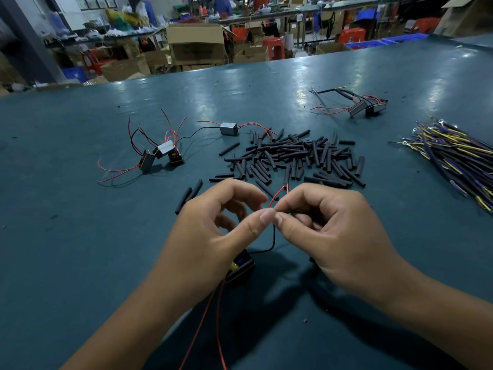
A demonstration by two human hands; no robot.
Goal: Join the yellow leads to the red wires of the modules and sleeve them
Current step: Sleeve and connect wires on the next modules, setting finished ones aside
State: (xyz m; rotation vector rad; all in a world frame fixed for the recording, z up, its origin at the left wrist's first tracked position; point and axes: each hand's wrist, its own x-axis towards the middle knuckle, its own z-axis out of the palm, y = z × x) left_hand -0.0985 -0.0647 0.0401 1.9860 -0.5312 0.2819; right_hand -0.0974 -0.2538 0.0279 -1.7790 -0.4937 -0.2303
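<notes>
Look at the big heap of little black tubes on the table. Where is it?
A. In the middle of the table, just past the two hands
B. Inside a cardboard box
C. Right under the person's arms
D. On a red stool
A: the heap of black tubes lies on the green table, just beyond the left hand and right hand.

Both forearms are bare, with no sleeve showing up to the frame edge. The left hand (213, 231) and right hand (330, 236) wear no gloves, rings or watch. The thumbnails are short and unpainted.
</notes>
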